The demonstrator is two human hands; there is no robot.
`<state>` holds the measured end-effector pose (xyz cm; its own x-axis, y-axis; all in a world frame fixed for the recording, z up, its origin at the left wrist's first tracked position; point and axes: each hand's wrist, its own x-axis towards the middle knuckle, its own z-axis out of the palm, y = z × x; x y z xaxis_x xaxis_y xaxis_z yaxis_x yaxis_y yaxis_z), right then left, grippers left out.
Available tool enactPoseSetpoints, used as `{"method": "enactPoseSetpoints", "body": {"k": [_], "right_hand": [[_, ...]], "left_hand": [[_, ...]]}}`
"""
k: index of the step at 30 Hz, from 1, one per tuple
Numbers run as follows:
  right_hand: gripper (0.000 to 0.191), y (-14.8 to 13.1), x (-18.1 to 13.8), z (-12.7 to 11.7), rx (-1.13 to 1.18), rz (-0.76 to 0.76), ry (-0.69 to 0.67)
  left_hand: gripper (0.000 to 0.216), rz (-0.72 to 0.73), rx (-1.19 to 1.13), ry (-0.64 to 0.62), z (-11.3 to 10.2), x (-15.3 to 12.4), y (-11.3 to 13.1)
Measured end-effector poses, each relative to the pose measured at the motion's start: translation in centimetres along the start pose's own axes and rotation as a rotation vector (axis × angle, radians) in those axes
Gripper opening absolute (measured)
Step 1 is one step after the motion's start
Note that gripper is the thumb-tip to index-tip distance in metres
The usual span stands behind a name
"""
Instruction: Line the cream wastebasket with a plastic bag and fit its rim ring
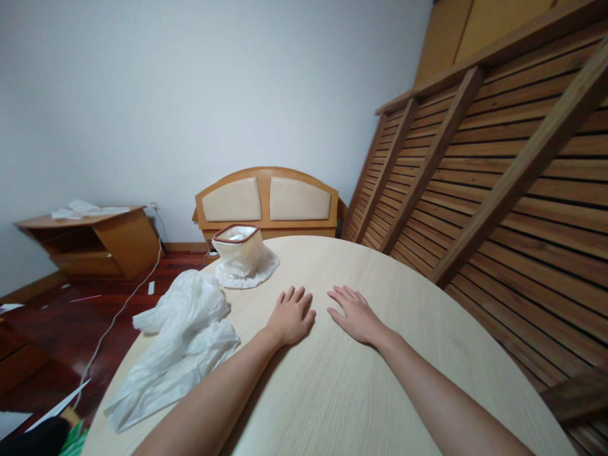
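Observation:
Both of my hands rest palm down on a round, light wood table (332,392). The fingers of my left hand (291,316) are spread on the tabletop, and nothing is in them. My right hand (355,315) lies flat a short way to the right, also holding nothing. Left of my left forearm is a crumpled white plastic bag (183,348), spread out toward the table's edge. Beyond it, near the far left edge, stands a small bin (243,256) with a brown rim and a white liner folded down around its outside.
A wooden headboard (266,225) with two cream panels stands against the wall behind the table. Large slatted wooden panels (475,190) lean at the right. At the left, a low cabinet (114,244) carries white sheets, and a cable (111,326) runs over the dark red floor.

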<state>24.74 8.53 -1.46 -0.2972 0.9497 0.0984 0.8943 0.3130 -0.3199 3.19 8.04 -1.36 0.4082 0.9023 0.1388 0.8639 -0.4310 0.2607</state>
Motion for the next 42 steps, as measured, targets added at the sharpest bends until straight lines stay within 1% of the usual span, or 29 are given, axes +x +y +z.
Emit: {"method": "enactPoseSetpoints", "body": {"k": [42], "right_hand": [[0.058,0.25,-0.34,-0.08,0.004,-0.012,0.013]], "left_hand": [[0.055,-0.003,-0.009,-0.001,-0.24,-0.21,0.37]]}}
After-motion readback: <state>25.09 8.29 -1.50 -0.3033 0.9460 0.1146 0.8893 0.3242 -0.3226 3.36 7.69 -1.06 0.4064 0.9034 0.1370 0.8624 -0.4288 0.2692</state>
